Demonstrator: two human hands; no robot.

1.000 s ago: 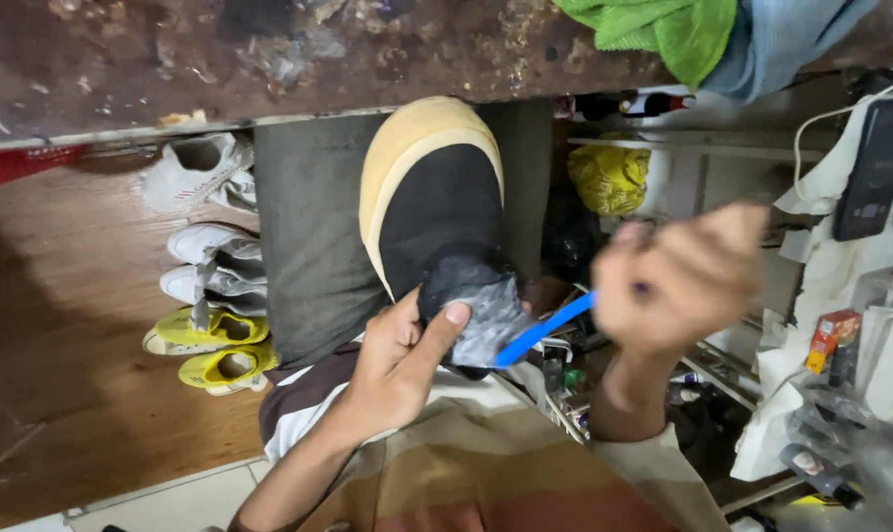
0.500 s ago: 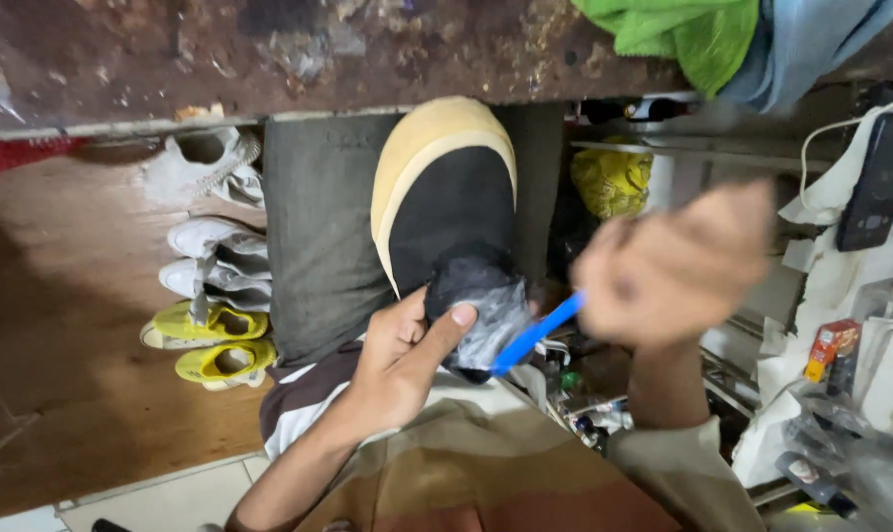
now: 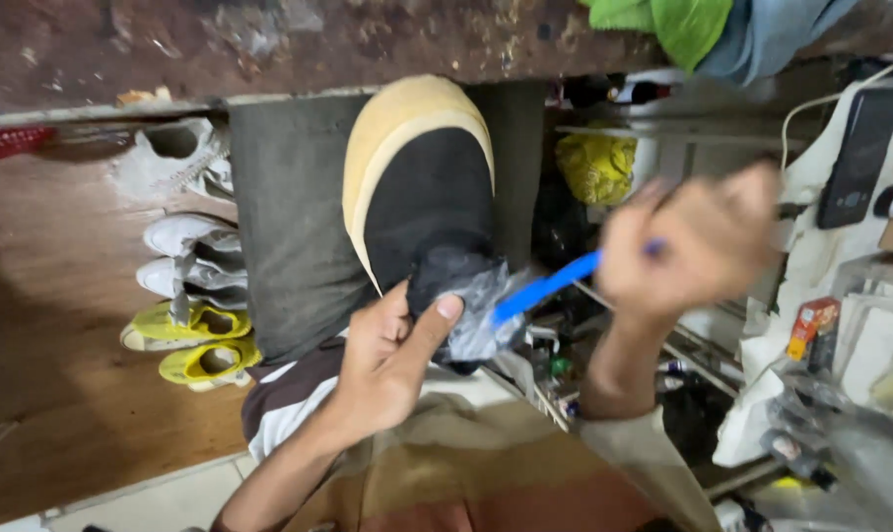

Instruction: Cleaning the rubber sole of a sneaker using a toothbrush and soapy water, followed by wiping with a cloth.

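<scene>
A: Shoe (image 3: 422, 187), black upper with cream sole, lies in front of the person's striped torso, its toe pointing toward the rusty shelf edge (image 3: 269, 44). What grips it?

B: Left hand (image 3: 387, 360), fingers wrapped around the heel end, thumb pressed on the crumpled plastic (image 3: 476, 315) stuffed there.

A: And right of the shoe?

B: Right hand (image 3: 698, 241), blurred, fist closed on a blue brush handle (image 3: 545, 286) whose tip meets the plastic. Left of the shoe: paired sneakers (image 3: 185, 296) on wood.

The left hand (image 3: 392, 350) is raised with fingers curled and thumb stretched up, while the right hand (image 3: 698, 241), blurred, is closed in a fist farther right.
</scene>
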